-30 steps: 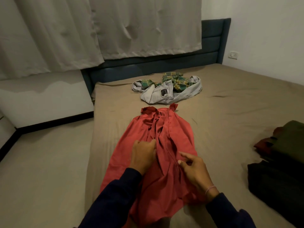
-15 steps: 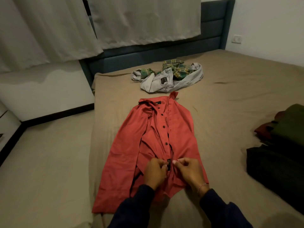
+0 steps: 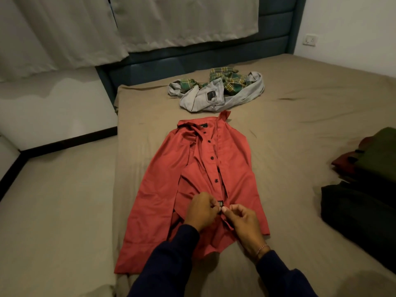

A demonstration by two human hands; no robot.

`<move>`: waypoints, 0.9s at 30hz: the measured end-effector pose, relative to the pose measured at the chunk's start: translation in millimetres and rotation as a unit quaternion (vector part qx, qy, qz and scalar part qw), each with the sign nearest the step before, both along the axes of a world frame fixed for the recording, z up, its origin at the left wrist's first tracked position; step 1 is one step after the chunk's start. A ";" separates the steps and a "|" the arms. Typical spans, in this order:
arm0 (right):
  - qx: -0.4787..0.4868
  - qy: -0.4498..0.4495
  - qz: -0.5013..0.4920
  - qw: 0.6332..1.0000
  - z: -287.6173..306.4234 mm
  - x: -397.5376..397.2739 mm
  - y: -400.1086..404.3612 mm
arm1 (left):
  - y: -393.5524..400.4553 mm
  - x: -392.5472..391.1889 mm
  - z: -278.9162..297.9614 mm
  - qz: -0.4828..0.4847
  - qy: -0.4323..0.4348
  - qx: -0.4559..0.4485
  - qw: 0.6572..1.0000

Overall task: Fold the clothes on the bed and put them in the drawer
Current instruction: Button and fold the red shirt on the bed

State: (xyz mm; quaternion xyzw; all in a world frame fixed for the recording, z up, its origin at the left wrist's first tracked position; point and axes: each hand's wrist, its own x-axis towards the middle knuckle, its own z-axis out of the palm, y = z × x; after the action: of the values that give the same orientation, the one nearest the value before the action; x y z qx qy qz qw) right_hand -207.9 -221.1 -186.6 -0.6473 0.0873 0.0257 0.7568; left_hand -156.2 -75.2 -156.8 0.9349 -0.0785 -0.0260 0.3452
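Observation:
A red button-up shirt [image 3: 162,189] lies spread lengthwise on the tan bed [image 3: 300,125], collar at the far end, dark buttons running down its front. My left hand [image 3: 201,211] and my right hand [image 3: 242,219] meet at the lower part of the button strip, each pinching one edge of the shirt's front between curled fingers. Beyond the collar lies a crumpled heap of grey trousers [image 3: 205,99] tangled with a green plaid garment [image 3: 231,79].
Folded dark clothes are stacked at the right edge of the bed: an olive piece [image 3: 381,155] over a dark red one, and a black pile [image 3: 360,211] nearer me. The blue headboard [image 3: 192,61] and curtains stand beyond; floor lies to the left.
One second ago my hands pressed on the bunched shirt's middle. The shirt now lies flatter with its buttons showing, and both hands have come together low on the button strip.

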 end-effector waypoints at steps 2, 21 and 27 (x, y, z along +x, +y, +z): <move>0.004 -0.004 -0.003 1.000 -1.0 -2.0 0.3 | 4.0 2.5 5.9 -0.037 0.005 0.014 0.999; -0.028 -0.022 -0.029 0.999 -14.8 2.3 0.2 | 9.4 -12.1 -30.1 0.072 0.127 -0.328 0.933; -0.008 -0.034 -0.030 0.999 -11.6 1.4 3.3 | 9.1 -15.1 -30.1 0.077 0.128 -0.334 0.931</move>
State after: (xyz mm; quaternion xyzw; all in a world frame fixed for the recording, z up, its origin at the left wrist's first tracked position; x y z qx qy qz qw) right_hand -206.5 -217.8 -198.2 -0.6507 0.0806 -0.0196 0.7548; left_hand -171.4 -66.2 -186.9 0.7573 0.0339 -0.0908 0.6458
